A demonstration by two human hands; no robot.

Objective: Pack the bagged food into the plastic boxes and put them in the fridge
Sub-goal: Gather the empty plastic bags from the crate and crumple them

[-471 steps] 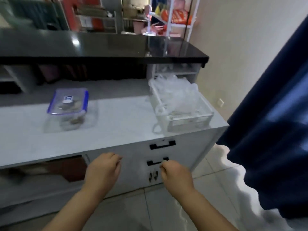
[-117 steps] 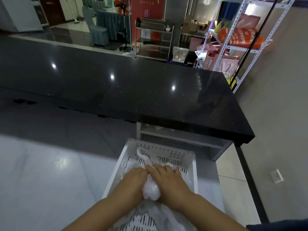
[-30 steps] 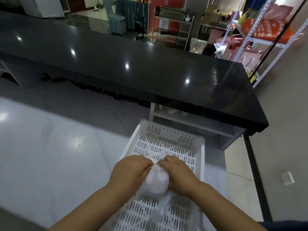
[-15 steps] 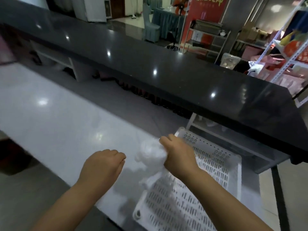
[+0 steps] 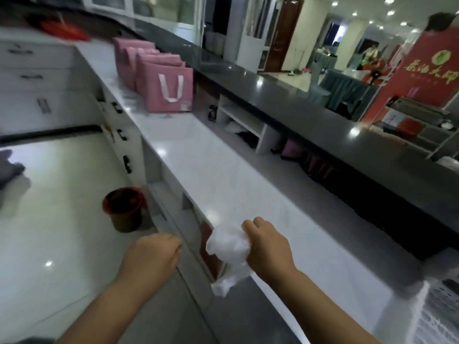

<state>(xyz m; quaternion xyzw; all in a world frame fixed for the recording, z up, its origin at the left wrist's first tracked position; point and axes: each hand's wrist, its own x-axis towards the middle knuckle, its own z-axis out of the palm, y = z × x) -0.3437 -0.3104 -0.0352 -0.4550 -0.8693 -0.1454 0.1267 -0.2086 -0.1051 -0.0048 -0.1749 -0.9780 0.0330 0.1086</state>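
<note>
right hand point(image 5: 269, 247) has carried the crumpled bag point(image 5: 229, 247) leftward off the basket point(image 5: 439, 316).

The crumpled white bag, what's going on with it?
A person's right hand grips the crumpled white plastic bag above the front edge of the white counter. The left hand is curled beside it and holds nothing. A white basket sits at the counter's near end, pink bags stand farther along, and a red bucket is on the floor. No plastic box is in view.
</note>
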